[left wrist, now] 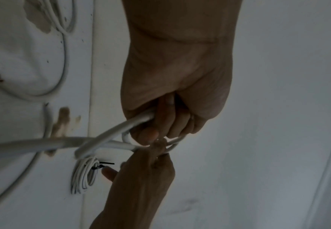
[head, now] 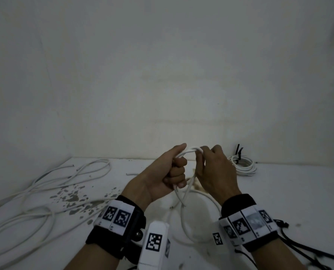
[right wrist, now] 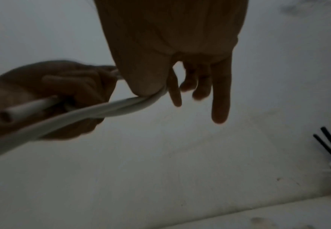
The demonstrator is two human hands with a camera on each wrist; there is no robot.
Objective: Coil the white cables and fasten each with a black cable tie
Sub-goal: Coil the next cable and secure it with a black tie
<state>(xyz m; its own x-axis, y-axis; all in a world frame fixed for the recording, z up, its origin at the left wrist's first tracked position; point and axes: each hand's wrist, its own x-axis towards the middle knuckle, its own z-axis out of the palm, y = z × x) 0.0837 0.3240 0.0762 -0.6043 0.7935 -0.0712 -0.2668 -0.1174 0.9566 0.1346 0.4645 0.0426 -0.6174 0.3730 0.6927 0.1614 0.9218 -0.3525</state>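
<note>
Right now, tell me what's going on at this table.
A person is coiling a white cable held up over the table. The left hand grips the gathered loops in a fist, while the right hand pinches the top of the loop; the rest trails down onto the table. One finished coil lies at the back right, already fastened with a black cable tie. More loose cables sprawl uncoiled on the left.

The left hand hangs down from twelve o'clock, its grip curled round a white cable that runs off toward nine o'clock. From six o'clock the right hand pinches the same cable's loops. At seven o'clock a coiled cable lies on the surface, bound with a black cable tie.
</note>
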